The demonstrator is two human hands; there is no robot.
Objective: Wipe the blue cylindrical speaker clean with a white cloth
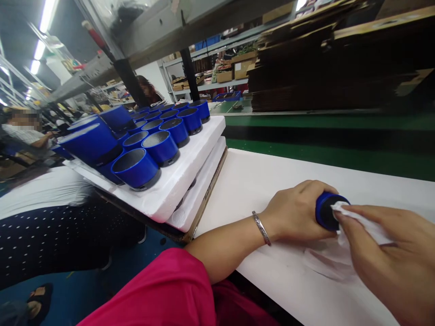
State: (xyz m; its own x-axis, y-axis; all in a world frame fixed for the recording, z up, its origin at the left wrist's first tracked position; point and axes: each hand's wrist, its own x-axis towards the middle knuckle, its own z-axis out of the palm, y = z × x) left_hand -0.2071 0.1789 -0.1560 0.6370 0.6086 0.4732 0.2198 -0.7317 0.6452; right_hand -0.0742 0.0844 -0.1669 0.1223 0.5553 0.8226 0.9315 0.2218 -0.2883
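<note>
- The white table [272, 181] carries everything; places here are told from it.
- Two stacked white foam trays [190, 158] overhang the table's left edge, the upper one holding rows of blue cylinders [159, 147]; their number cannot be counted surely.
- The left hand [295, 215], forearm lying across the table's near edge with one silver bracelet [261, 227] at the wrist, is clamped around one blue cylinder [324, 210] lying on its side at the table's near right.
- The right hand [390, 262] pinches one white cloth [360, 222] against that cylinder's dark end.
</note>
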